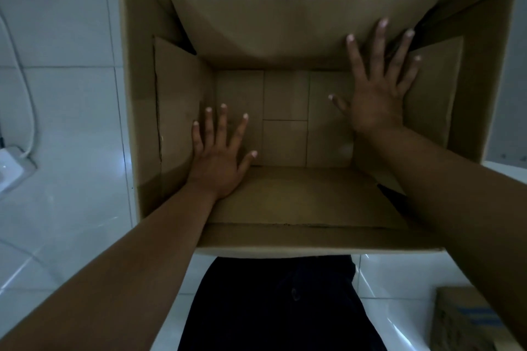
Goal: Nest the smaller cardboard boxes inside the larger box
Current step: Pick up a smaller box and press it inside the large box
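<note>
A large brown cardboard box (142, 88) stands open on the white tiled floor and fills most of the head view. Nested inside it sits a smaller open box (285, 34) whose four flaps spread outward against the larger box's walls. My left hand (219, 157) lies flat with fingers spread at the near-left corner, across the left and near flaps. Fingers apart, my right hand (379, 88) presses flat near the far-right corner, where the far and right flaps meet. Neither hand grips anything. The inner box's bottom (285, 120) is bare.
Another small cardboard box with blue print (467, 319) sits on the floor at the lower right. A white power strip (11, 165) with a cable lies at the left edge. My dark-clothed legs (279, 305) are just in front of the large box.
</note>
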### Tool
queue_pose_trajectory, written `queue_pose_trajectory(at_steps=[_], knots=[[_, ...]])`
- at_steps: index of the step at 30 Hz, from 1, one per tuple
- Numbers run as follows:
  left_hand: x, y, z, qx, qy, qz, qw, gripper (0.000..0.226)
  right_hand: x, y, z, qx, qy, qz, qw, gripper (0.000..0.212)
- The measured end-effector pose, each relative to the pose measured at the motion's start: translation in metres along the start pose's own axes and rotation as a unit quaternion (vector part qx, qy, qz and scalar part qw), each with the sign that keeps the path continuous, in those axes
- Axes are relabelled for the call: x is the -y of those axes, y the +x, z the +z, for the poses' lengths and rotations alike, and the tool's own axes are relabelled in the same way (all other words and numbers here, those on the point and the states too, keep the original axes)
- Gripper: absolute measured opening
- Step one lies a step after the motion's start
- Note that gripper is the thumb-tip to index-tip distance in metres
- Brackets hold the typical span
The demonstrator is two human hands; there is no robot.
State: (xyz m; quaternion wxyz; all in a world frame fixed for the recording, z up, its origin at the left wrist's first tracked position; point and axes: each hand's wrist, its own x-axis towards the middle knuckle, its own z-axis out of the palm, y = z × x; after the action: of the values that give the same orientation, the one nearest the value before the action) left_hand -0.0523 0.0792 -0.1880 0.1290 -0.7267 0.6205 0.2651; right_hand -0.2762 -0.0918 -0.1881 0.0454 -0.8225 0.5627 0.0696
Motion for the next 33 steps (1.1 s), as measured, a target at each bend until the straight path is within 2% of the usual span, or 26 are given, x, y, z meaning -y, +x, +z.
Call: queue_pose_trajectory(at_steps=[8, 11, 15, 18, 20, 27, 33], knots=[[0.003, 0.043, 0.025, -0.055, 0.054, 0.018, 0.997, 0.070, 0.000, 0.003, 0.018, -0.053, -0.011, 0.016, 0.998, 0.098], [0.006, 0.057, 0.045, -0.035, 0.065, 0.015, 0.997, 0.084, -0.003, 0.004, 0.025, -0.067, -0.016, 0.012, 0.998, 0.098], [0.014, 0.069, 0.069, 0.036, 0.093, 0.044, 0.994, 0.108, -0.011, 0.003, 0.040, -0.088, -0.047, -0.038, 0.994, 0.100], [0.017, 0.073, 0.070, 0.052, 0.122, 0.053, 0.990, 0.124, -0.016, 0.003, 0.048, -0.074, -0.039, -0.098, 0.992, 0.100], [0.017, 0.073, 0.070, 0.051, 0.131, 0.052, 0.989, 0.128, -0.018, 0.003, 0.048, -0.061, -0.041, -0.107, 0.991, 0.101], [0.016, 0.071, 0.067, 0.053, 0.117, 0.045, 0.991, 0.122, -0.017, 0.002, 0.042, 0.003, -0.063, -0.099, 0.993, 0.116], [0.009, 0.071, 0.038, 0.114, 0.038, 0.027, 0.992, 0.097, -0.009, -0.005, 0.025, 0.031, -0.052, -0.107, 0.992, 0.102]])
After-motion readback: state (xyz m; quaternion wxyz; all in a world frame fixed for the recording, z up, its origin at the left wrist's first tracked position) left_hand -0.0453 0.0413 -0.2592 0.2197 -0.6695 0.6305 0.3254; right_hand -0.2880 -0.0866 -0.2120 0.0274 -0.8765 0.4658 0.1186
